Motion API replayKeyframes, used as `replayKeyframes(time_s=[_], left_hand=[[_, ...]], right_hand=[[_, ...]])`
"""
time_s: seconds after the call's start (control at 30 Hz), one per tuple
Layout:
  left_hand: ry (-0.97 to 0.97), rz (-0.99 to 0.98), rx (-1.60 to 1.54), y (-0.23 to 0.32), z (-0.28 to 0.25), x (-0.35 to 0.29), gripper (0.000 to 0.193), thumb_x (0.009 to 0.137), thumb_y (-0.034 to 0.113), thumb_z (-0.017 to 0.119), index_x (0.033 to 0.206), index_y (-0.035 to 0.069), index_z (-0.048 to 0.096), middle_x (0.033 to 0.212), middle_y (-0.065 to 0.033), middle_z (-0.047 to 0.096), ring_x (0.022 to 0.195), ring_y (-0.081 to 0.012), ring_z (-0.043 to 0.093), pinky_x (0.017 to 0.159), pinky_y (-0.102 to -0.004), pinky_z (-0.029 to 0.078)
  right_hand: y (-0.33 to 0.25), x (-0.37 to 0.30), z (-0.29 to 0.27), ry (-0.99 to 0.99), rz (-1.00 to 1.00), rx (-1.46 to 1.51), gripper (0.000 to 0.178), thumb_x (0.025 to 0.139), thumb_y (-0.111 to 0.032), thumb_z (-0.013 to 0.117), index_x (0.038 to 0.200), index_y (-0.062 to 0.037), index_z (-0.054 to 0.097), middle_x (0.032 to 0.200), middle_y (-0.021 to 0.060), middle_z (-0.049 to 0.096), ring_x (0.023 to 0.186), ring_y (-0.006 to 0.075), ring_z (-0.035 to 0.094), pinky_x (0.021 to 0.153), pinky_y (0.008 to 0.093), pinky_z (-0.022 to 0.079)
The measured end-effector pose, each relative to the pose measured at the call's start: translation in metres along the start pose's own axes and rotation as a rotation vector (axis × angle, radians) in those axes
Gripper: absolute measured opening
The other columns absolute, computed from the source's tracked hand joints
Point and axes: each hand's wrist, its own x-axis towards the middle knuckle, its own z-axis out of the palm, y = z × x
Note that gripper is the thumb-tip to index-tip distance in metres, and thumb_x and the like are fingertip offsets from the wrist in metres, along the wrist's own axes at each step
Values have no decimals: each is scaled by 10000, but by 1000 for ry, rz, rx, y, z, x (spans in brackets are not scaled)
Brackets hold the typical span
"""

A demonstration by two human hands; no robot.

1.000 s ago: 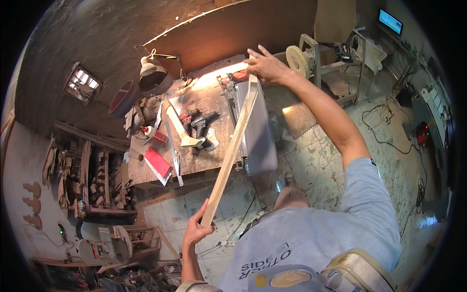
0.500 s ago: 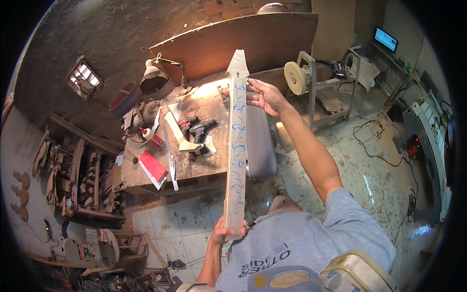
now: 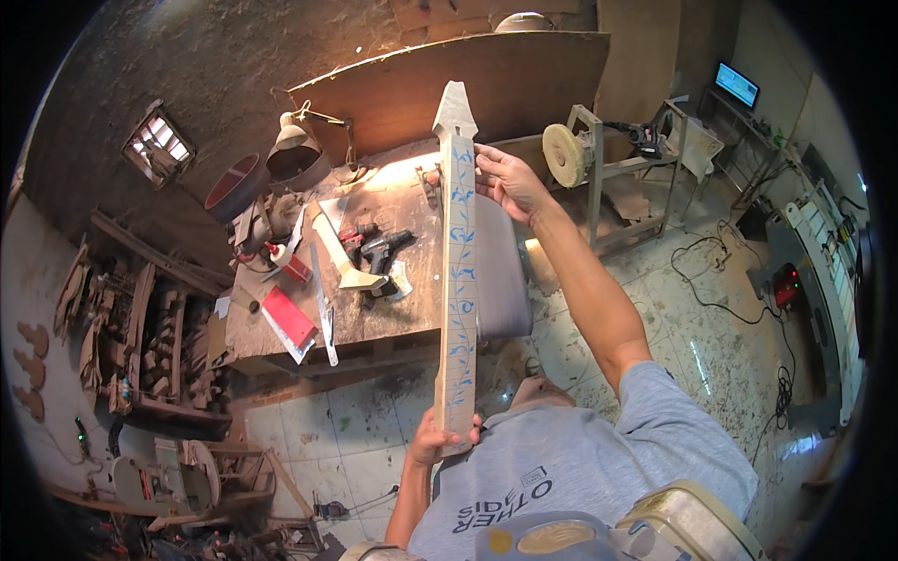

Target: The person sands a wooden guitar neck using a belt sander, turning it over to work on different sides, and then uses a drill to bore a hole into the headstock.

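Note:
A pale guitar neck (image 3: 457, 280) with a blue vine pattern along its fretboard is held lengthwise in front of me, its pointed headstock (image 3: 456, 110) away from my body. My left hand (image 3: 436, 439) is closed round the wide heel end, close to my shirt. Just below the headstock, my right hand (image 3: 513, 184) grips the neck's right edge, with some fingertips hidden behind it. Left of the neck, on the wooden workbench (image 3: 393, 323), lie a second unfinished neck piece (image 3: 339, 251) and a dark cordless drill (image 3: 382, 251).
A desk lamp (image 3: 292, 133) lights the back of the bench. On its left part are a glue bottle (image 3: 290, 262), a red pad (image 3: 289, 316) and a metal ruler (image 3: 324, 313). A buffing wheel (image 3: 567, 156) on a frame stands right; cables (image 3: 720, 271) lie on the floor.
The neck has tipped slightly, with its headstock end a little higher in view and its face turned somewhat. Both hands keep their places on it.

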Motion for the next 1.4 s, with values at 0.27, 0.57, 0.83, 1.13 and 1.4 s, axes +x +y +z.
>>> replayKeyframes(time_s=[0.27, 0.57, 0.83, 1.13, 1.4], left_hand=[[113, 35, 190, -2, 14, 10, 687, 659, 58, 774, 1296, -59, 544, 1060, -173, 687, 843, -236, 707, 798, -378, 579], [134, 31, 284, 5, 23, 13, 724, 662, 85, 782, 1321, -49, 515, 1060, -192, 685, 837, -265, 708, 770, -402, 583], [-56, -19, -112, -5, 19, 14, 786, 659, 103, 765, 1360, -54, 446, 1064, -231, 641, 833, -303, 700, 732, -453, 596], [-116, -20, -217, -12, 14, 14, 753, 670, 96, 746, 1348, -57, 458, 1067, -236, 638, 834, -317, 696, 729, -453, 586], [-173, -38, -314, -20, 10, 14, 710, 668, 114, 745, 1314, -56, 506, 1070, -225, 639, 843, -315, 689, 749, -446, 573]], right_hand=[[-13, -5, 7, 22, -37, 25, 412, 1061, -162, 548, 1446, -21, 509, 1193, 52, 679, 1032, 133, 656, 941, 316, 531], [-14, -3, -1, 45, -49, 48, 410, 1050, -139, 560, 1435, -8, 511, 1199, 66, 682, 1060, 143, 660, 964, 327, 523], [-18, -5, 1, 31, -86, 45, 437, 1050, -115, 562, 1465, -1, 482, 1280, 97, 665, 1124, 170, 667, 989, 330, 533], [-21, -10, 13, 54, -88, 71, 392, 1046, -103, 560, 1416, 18, 511, 1189, 92, 684, 1033, 161, 677, 943, 320, 551], [-20, -9, 12, 39, -68, 57, 389, 1052, -123, 564, 1427, -26, 532, 1253, 73, 671, 1090, 159, 662, 967, 313, 539]])
